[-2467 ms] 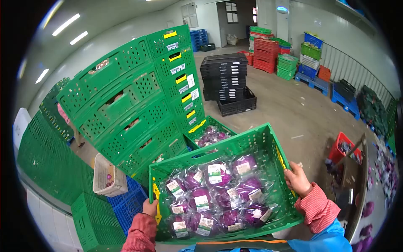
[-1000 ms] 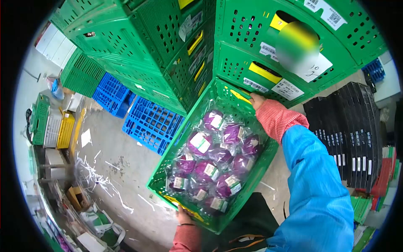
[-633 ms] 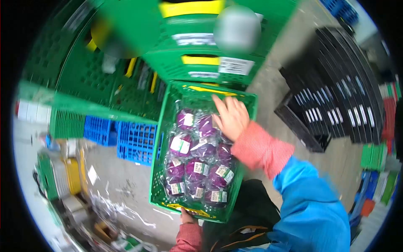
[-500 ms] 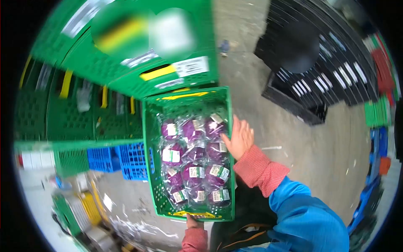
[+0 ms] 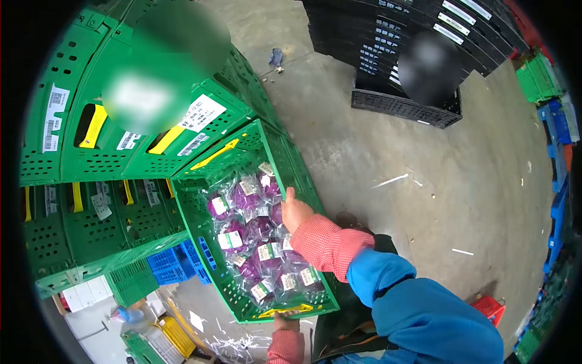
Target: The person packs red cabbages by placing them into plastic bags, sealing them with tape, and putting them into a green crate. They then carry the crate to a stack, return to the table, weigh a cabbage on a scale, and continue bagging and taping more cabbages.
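Observation:
A green crate point(image 5: 279, 155) with yellow handles holds several bagged purple vegetables point(image 5: 270, 252) with white and green labels. My left hand point(image 5: 287, 322) grips the near end of the crate at its yellow handle point(image 5: 285, 311), its fingers partly hidden by the rim. On the crate's right side wall lies my right hand point(image 5: 296, 210), thumb up and fingers bent over the edge beside the bags; part of its fingers is hidden. The far end of the crate meets a stack of green crates point(image 5: 163, 127).
Black crates point(image 5: 400, 36) are stacked at the upper right, with an open black crate point(image 5: 406, 106) below them. Blue crates point(image 5: 170, 265) stand at the left. A red crate point(image 5: 488, 310) is at the lower right. Plastic scraps point(image 5: 242, 346) litter the floor.
The view has turned, and the held crate now appears tilted, its far end further left. My right hand has gone from lying spread at the crate's edge to curling over it.

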Demonstrator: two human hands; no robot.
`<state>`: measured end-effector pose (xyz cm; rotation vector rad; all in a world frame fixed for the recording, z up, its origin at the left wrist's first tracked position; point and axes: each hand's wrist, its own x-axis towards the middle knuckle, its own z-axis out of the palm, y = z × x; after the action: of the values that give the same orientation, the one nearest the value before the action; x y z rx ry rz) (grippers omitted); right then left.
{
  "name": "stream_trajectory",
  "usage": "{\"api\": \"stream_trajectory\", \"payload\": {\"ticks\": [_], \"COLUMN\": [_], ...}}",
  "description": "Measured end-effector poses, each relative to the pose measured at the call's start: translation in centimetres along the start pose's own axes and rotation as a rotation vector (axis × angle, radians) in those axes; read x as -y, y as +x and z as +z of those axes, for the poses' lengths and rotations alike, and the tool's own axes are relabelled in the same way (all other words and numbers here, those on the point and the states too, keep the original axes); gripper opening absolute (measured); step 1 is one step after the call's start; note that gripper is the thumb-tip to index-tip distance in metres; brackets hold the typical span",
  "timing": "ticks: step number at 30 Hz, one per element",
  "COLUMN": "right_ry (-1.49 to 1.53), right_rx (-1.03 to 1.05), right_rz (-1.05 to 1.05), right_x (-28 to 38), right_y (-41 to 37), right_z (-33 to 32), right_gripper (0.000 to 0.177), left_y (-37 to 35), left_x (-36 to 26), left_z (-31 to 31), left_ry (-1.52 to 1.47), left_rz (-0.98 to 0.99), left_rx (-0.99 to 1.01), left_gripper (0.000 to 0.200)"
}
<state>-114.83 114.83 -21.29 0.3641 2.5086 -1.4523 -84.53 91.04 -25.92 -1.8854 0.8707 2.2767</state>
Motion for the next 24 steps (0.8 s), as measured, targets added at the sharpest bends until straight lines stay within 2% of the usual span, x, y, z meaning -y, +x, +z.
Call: {"api": "stream_trajectory", "payload": {"ticks": [7, 9, 10, 12, 13, 15, 19, 21, 23, 24], "right_ry": [0.005, 0.001, -0.034, -0.092, -0.114, -0.138, -0.272, -0.344, -0.589, -0.748], "right_rx": [0.020, 0.038, 0.053, 0.081, 0.083, 0.034, 0.003, -0.027, 0.103, -0.007], "right_rz": [0.021, 0.027, 0.049, 0.081, 0.086, 0.134, 0.082, 0.001, 0.033, -0.122], "right_x": [0.2, 0.5, 1.1, 1.7, 1.8, 1.0, 0.5, -0.5, 1.8, 1.9], "right_y": [-0.8, -0.5, -0.5, -0.8, -0.7, -0.3, 0.4, 1.3, 0.9, 0.5], "right_z": [-0.8, -1.1, -1.6, -2.2, -2.4, -1.8, -2.2, -2.3, -4.3, -4.9], "right_gripper": [0.038, 0.038, 0.034, 0.035, 0.039, 0.041, 0.045, 0.045, 0.058, 0.059], "left_y": [-2.0, -0.9, -1.0, -0.7, 0.2, 0.3, -1.6, -3.4, -5.9, -7.8], "left_x": [1.0, 1.4, 1.4, 1.8, 2.3, 2.7, 3.0, 4.6, 6.6, 7.5], "left_z": [1.1, 0.0, 0.4, 1.7, 1.3, 1.4, 1.8, 0.9, -1.0, -1.8], "left_ry": [-0.023, 0.011, 0.004, 0.030, -0.006, -0.067, -0.087, 0.116, 0.030, 0.049], "left_rz": [0.091, 0.147, 0.129, 0.167, 0.228, 0.211, 0.096, 0.187, 0.142, 0.135], "left_rx": [-0.095, 0.044, 0.028, -0.170, -0.230, -0.275, -0.144, -0.178, -0.028, -0.023], "left_gripper": [0.045, 0.043, 0.043, 0.042, 0.038, 0.035, 0.033, 0.036, 0.041, 0.040]}}
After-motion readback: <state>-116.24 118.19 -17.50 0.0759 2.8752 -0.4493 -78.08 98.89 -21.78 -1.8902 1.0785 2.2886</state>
